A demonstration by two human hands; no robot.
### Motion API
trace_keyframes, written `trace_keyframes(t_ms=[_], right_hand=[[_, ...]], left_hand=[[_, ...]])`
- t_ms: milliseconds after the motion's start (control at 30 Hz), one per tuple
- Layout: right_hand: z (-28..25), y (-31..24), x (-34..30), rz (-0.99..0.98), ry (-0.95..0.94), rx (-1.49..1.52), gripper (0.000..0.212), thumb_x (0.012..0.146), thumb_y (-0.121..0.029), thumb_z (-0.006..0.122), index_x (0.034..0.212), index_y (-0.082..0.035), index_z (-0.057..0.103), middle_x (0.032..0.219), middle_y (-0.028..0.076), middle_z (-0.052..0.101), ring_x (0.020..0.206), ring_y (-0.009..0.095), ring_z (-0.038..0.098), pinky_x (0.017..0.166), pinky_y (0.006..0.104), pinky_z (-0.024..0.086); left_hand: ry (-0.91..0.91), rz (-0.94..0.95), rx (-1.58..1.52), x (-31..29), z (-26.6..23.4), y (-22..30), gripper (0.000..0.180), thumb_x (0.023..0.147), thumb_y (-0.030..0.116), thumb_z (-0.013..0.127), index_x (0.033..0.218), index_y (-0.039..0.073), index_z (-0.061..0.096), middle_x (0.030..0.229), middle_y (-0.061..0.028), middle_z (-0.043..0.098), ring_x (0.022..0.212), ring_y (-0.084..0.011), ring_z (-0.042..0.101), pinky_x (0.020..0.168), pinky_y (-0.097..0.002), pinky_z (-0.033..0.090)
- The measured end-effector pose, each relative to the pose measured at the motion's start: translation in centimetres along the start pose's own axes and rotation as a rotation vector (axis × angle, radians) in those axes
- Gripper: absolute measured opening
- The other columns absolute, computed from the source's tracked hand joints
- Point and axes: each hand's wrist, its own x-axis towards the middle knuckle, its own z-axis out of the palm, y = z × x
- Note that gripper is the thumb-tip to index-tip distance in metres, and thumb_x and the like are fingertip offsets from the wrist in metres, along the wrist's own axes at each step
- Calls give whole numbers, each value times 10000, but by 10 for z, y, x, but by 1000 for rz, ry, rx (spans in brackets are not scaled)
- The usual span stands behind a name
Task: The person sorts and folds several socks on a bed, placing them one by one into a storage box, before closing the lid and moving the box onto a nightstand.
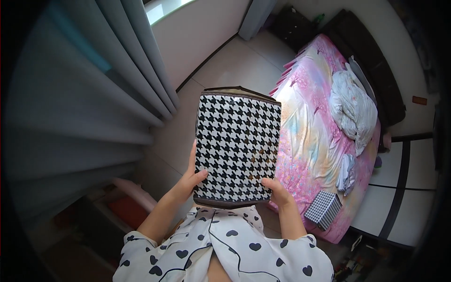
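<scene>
Both my hands hold up a storage box [238,145] covered in black-and-white houndstooth, with brown trim along its edges. Its broad patterned side faces up, and a beige strip shows at the far edge. My left hand [192,177] grips the near left side, thumb on top. On the near right edge, my right hand [278,191] has its thumb over the pattern. The other fingers of both hands are mostly hidden beneath or beside the box.
A bed [300,117] with a pink flowered sheet stands to the right, bearing a bunched quilt [352,103], folded cloth [346,174] and a second houndstooth box [323,209]. Grey curtains [94,94] hang on the left. A dark nightstand [292,28] stands at the back.
</scene>
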Motion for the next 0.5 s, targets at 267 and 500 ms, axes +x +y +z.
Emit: trace_keyframes(t_ms=[267, 500], right_hand=[[-31, -55, -4, -110, 113, 50, 865, 770, -308, 779, 1459, 1, 358, 1358, 130, 536, 1230, 248, 544, 1051, 388, 445], [-102, -124, 53, -261, 183, 228, 725, 817, -249, 761, 1426, -26, 436, 1351, 101, 554, 1230, 226, 534, 1060, 369, 424]], left_hand=[[-109, -18, 250, 80, 42, 42, 1047, 880, 365, 639, 1580, 136, -105, 1631, -196, -107, 1510, -322, -93, 1205, -456, 31], [-215, -275, 333, 256, 75, 76, 1045, 865, 361, 651, 1583, 101, -63, 1631, -201, -42, 1513, -316, -12, 1209, -435, 68]])
